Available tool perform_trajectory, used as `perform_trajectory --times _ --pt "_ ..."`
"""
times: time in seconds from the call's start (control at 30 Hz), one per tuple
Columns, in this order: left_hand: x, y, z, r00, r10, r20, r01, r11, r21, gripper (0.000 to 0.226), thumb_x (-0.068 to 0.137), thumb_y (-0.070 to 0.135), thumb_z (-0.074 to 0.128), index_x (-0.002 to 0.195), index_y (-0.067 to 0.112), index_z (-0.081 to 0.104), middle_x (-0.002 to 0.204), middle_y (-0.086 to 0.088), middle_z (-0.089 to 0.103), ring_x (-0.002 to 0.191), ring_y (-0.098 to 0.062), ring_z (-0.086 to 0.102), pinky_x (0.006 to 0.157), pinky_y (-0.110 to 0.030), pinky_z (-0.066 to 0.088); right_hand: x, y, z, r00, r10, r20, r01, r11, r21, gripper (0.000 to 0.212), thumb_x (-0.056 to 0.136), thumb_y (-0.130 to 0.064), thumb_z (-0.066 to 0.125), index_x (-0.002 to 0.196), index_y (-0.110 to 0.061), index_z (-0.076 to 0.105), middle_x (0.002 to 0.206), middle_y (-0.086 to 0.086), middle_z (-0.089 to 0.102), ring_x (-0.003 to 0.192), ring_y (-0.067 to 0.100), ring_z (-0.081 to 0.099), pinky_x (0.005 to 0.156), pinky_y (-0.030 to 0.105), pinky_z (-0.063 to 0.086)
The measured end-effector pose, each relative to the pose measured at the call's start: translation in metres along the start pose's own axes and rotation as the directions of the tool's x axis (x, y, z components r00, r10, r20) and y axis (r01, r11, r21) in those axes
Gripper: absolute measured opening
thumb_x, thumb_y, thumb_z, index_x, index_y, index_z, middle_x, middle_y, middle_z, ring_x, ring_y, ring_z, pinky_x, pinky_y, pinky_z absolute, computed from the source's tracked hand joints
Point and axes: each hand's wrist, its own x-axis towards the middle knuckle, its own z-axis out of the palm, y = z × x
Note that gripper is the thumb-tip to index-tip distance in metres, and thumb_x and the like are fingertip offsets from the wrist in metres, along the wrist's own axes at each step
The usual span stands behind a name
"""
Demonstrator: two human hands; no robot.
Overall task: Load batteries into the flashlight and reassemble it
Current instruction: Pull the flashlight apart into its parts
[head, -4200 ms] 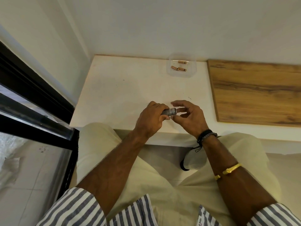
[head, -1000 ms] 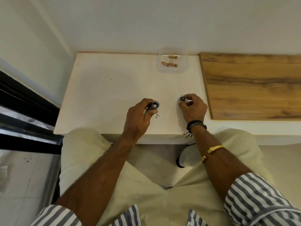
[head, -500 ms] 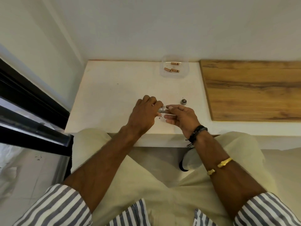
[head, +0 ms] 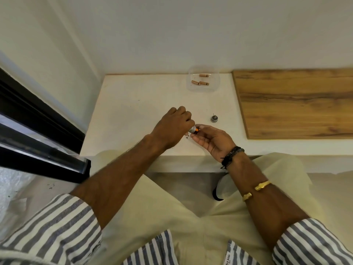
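Note:
My left hand [head: 172, 127] is closed around the grey flashlight body [head: 192, 129], whose open end points right. An orange and black piece [head: 196, 130] sticks out of that end, and the fingertips of my right hand [head: 212, 139] pinch it. Most of the flashlight is hidden inside my left fist. The dark round end cap [head: 214, 118] stands alone on the white table [head: 133, 115], just right of my hands. Three copper-coloured batteries [head: 200, 82] lie in a clear plastic tray [head: 204, 81] at the table's back edge.
A wooden board [head: 294, 102] covers the table's right part. The wall runs along the back, and a black window frame [head: 38, 131] stands at the left. My lap is below the table's front edge.
One second ago my hands were apart, the right one setting the end cap down. The cap now rests on the table, and my right hand has come back to the flashlight's open end.

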Motion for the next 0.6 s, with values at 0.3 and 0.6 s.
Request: perform_trajectory --times 0.3,0.6 --pt "-0.009 -0.009 0.013 0.974 -0.224 -0.038 0.214 0.959 -0.186 0.024 0.091 0.02 0.065 0.115 0.018 0.063 0.108 -0.002 0.064 0.099 -0.023 0.053 0.082 -0.035 0.044 0.002 -0.01 -0.006 0.989 -0.097 -0.111 0.097 0.995 -0.002 0.013 0.086 0.003 0.074 0.099 0.001 0.074 0.096 0.018 0.077 0.084 0.027 0.077 0.071 0.028 0.063" --pt "-0.001 -0.017 0.025 0.711 -0.701 -0.059 0.422 0.492 -0.761 0.024 0.085 0.015 0.074 0.106 0.014 0.063 0.099 0.002 0.072 0.092 -0.013 0.067 0.081 -0.029 0.055 0.007 -0.013 -0.015 0.984 -0.125 -0.125 0.14 0.983 0.116 0.016 0.086 0.005 0.073 0.101 0.001 0.074 0.106 0.019 0.077 0.098 0.033 0.075 0.076 0.032 0.063"
